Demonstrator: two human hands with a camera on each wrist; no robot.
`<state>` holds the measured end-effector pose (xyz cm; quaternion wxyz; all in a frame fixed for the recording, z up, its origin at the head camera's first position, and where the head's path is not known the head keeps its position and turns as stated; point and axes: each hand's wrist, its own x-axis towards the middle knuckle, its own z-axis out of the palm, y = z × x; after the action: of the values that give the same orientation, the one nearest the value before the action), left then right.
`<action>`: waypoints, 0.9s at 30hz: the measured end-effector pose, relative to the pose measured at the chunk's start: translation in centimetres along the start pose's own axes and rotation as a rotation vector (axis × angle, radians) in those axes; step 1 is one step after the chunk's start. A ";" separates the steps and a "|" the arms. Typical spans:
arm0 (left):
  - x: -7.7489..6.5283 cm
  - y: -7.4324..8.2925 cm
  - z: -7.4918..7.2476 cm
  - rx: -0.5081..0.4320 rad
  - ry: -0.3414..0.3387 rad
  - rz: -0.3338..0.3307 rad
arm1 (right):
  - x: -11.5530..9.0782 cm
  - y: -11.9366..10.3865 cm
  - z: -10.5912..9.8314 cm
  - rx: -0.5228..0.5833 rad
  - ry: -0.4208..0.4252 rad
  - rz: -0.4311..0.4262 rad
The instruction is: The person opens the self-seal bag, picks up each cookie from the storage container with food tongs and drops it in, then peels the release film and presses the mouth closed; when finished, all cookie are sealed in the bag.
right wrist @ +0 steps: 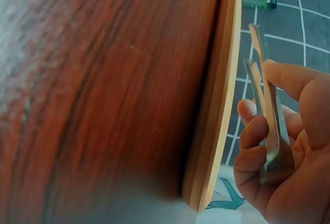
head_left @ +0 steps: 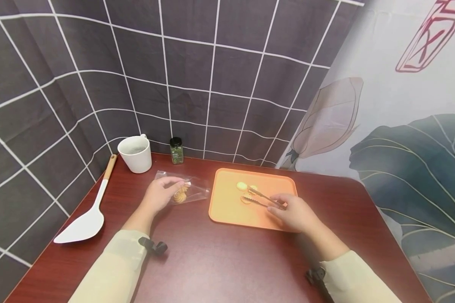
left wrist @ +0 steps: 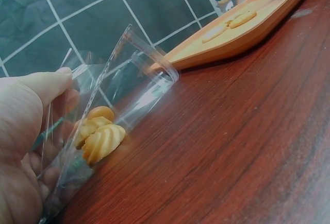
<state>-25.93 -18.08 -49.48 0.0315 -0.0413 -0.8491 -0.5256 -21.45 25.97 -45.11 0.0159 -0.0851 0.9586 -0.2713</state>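
My left hand [head_left: 162,194] pinches the edge of a clear plastic bag [left wrist: 135,74], whose mouth faces the tray. Inside the bag lie several golden swirled cookies [left wrist: 103,140]. My right hand [head_left: 296,211] holds metal tongs [right wrist: 271,110] with serrated tips, their arms spread apart. In the head view the tongs' tips are over an orange tray [head_left: 227,212], around the few cookies [head_left: 242,186] on it. Whether the tips touch a cookie I cannot tell. The right wrist view shows the tongs beyond the tray's rim, with no cookie between their tips.
A white mug [head_left: 136,156] and a small green seasoning jar [head_left: 176,151] with a black lid stand at the back by the tiled-pattern curtain. Along the table's left edge lies a white spatula [head_left: 84,225] with a wooden handle. The table [head_left: 227,265] is dark red wood.
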 end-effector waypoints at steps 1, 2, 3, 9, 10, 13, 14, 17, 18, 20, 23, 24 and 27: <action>0.0 0.0 0.0 0.004 0.001 -0.003 | 0.0 0.0 0.0 -0.002 -0.007 0.001; 0.0 0.0 0.0 0.003 0.000 -0.007 | 0.0 0.1 0.1 -0.004 -0.015 0.001; 0.0 0.0 0.0 0.005 0.002 -0.009 | 0.0 0.2 0.1 -0.003 -0.021 0.002; -0.1 -0.1 0.0 -0.006 -0.001 -0.001 | 0.2 0.5 0.6 0.017 -0.065 0.026; -0.1 0.0 0.0 -0.007 -0.001 0.001 | 0.2 0.6 0.6 0.017 -0.068 0.031; -0.1 0.1 0.0 -0.008 -0.003 0.000 | 0.3 0.6 0.8 0.001 -0.070 0.027; -0.1 0.1 0.0 -0.006 -0.002 -0.002 | 0.3 0.6 0.8 -0.002 -0.069 0.026; -0.1 0.1 0.0 0.004 -0.002 -0.006 | 0.2 0.6 0.8 -0.002 -0.069 0.032; -0.1 0.0 0.0 0.005 -0.004 -0.005 | 0.2 0.6 0.8 -0.003 -0.071 0.031; -0.1 0.0 0.0 -0.001 -0.007 -0.001 | 0.2 0.6 0.9 -0.003 -0.073 0.032; -0.1 0.0 0.0 -0.010 -0.012 0.009 | 0.1 0.6 0.9 -0.005 -0.073 0.030; -0.1 0.0 0.0 -0.014 -0.012 0.011 | 0.1 0.5 0.8 -0.004 -0.072 0.027; -0.1 0.0 0.0 -0.008 -0.012 0.010 | 0.1 0.4 0.7 0.001 -0.069 0.027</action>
<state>-25.80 -18.11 -49.49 0.0287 -0.0488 -0.8469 -0.5287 -21.55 25.91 -45.96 0.0526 -0.0815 0.9584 -0.2684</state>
